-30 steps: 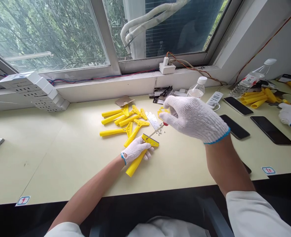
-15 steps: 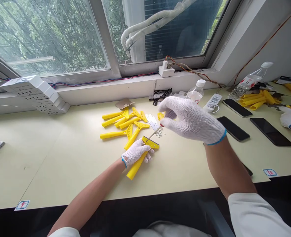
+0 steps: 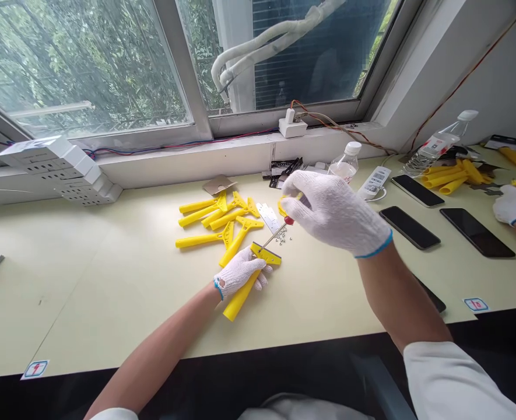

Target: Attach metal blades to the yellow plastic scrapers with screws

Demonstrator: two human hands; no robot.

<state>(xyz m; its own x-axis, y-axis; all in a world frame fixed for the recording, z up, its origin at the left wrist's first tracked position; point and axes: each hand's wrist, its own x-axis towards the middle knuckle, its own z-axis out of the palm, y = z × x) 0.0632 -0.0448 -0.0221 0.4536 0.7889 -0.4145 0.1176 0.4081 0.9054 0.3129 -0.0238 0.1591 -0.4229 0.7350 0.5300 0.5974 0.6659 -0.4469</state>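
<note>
My left hand (image 3: pixel 239 272), in a white knit glove, is closed around a yellow scraper (image 3: pixel 240 300), its head pointing away from me and its handle toward the table's front edge. A screwdriver (image 3: pixel 274 235) with a red handle slants down to the left end of that head. Its upper end is at the fingers of my gloved right hand (image 3: pixel 336 216), which is closed on it, largely hiding the handle. Small screws (image 3: pixel 280 238) lie loose just beyond the scraper head. Beside them are thin flat metal plates (image 3: pixel 267 214). Several more yellow scrapers (image 3: pixel 202 239) lie to the left.
Dark phones (image 3: pixel 410 227) lie to the right, near a white power strip (image 3: pixel 374 182) and a plastic bottle (image 3: pixel 345 163). Another person's gloved hand (image 3: pixel 515 204) is at the far right, by yellow handles (image 3: pixel 448 177). White boxes (image 3: pixel 65 169) stand at the back left.
More of the screwdriver's red handle shows below my right hand, whose fingers have shifted. The tip stays at the scraper head, and my left hand keeps its hold. The view has shifted slightly.
</note>
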